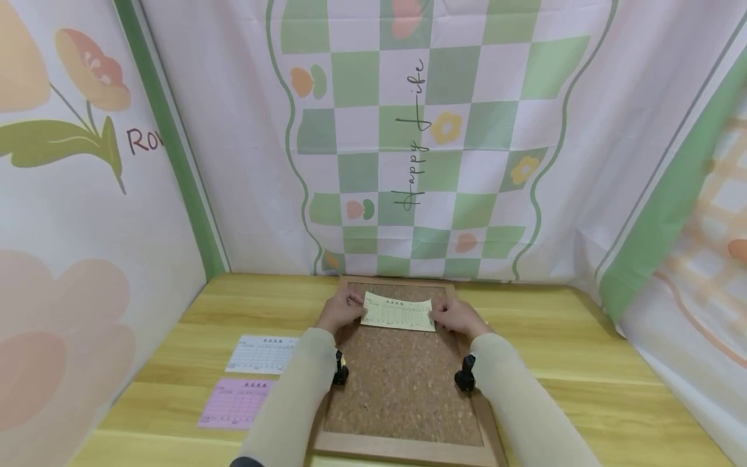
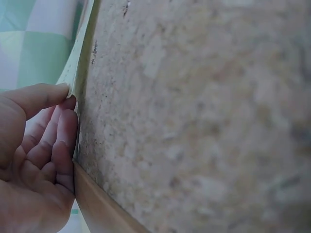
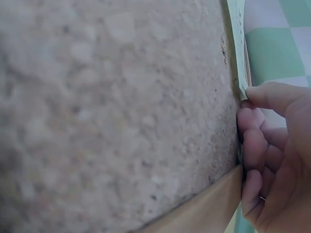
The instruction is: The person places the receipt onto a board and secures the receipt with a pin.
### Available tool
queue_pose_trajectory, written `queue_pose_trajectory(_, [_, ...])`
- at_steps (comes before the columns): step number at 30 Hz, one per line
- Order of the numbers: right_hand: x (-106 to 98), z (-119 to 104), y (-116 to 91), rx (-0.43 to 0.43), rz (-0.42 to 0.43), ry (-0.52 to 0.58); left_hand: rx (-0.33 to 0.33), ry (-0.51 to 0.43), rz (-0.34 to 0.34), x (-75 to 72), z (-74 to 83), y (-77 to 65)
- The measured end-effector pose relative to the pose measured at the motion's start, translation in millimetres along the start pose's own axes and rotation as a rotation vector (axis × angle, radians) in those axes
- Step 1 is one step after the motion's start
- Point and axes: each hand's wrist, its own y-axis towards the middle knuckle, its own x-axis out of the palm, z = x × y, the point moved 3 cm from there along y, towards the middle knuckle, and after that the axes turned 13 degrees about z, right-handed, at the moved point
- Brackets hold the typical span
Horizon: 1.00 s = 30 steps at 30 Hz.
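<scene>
here, left hand [image 1: 342, 310] and right hand [image 1: 460, 315] pinch one yellow sheet [image 1: 398, 312]. left of them, one sleeve [image 1: 294, 402] overlaps two papers [image 1: 257, 355].

Right hand [image 3: 278, 153] pinches paper [image 3: 237, 41] (seen nearly edge-on) close to cork board [image 3: 121, 111]

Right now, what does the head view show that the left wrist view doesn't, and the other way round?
Only the head view: the right hand, the pink sheet and pale sheet on the table.
Only the left wrist view: the palm side of the left hand.
Both: that hand pinching the yellow sheet, the corkboard, the checkered curtain.
</scene>
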Motion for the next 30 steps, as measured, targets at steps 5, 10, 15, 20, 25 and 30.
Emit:
queue_pose_trajectory(5, [1.0,1.3,-0.5,0.003,0.007,-0.004,0.027,0.044,0.02,2.1,1.9,-1.5])
queue_pose_trajectory(10, [2.4,0.9,0.1,-0.002,0.0,-0.006,0.021,0.057,0.03,1.6,4.5,-5.1])
queue_pose_trajectory(15, [2.4,0.7,0.6,0.001,0.002,-0.017,0.013,0.057,0.032,1.1,4.8,-5.1])
queue_pose_trajectory(20, [2.8,0.9,0.8,0.023,-0.007,-0.009,0.017,0.061,0.033,1.5,4.0,-3.8])
queue_pose_trajectory(25, [2.9,0.7,0.3,0.036,-0.009,0.005,0.019,0.07,0.037,3.4,1.3,-1.4])
queue_pose_trajectory(30, [2.7,1.8,-0.1,0.046,-0.005,0.011,0.015,0.081,0.046,4.6,-1.0,0.0])
